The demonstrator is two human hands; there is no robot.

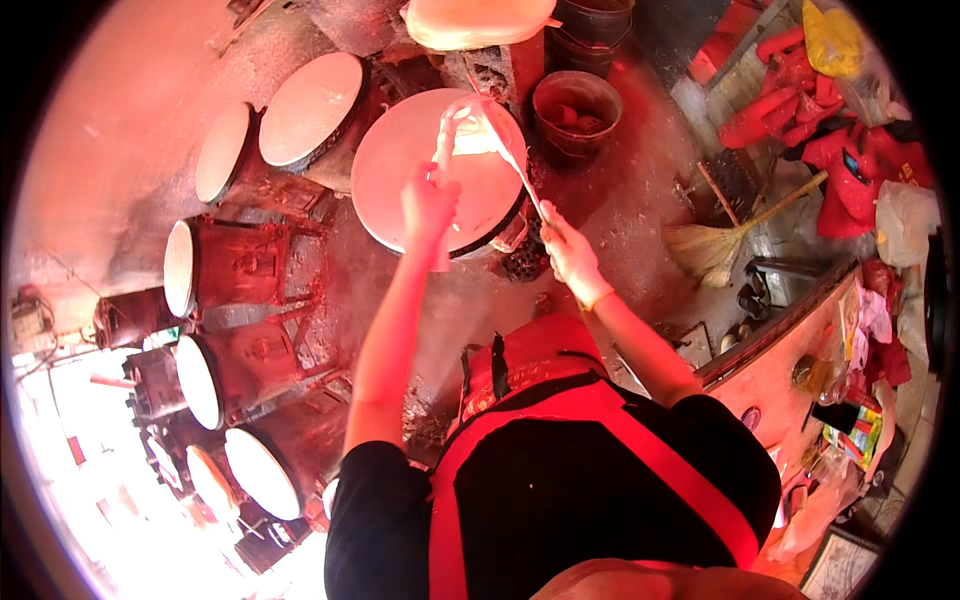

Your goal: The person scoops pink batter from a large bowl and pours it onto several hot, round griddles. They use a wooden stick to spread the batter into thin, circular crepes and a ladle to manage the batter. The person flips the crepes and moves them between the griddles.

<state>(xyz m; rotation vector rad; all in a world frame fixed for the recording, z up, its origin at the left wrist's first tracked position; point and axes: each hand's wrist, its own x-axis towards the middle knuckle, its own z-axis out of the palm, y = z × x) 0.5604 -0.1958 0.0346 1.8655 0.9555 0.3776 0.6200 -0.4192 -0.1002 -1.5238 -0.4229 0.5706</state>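
Note:
A round, pale-topped surface [405, 176] with a dark rim stands before me. Over it my left hand [430, 206] grips a pale, soft strand [448, 139] whose upper end curves to the right. My right hand [564, 241], with a band at the wrist, is closed on the lower end of a long thin stick [517, 161]. The stick's upper part meets the pale, glossy soft mass [474, 135] above the round top. What the mass is made of cannot be told under the strong red light.
Several drum-shaped pieces with pale round tops [311, 109] stand at the left. A bucket [577, 112] is beyond the right side of the round top. A straw broom [709, 244] lies farther right, near a table [765, 375] with bags and clutter.

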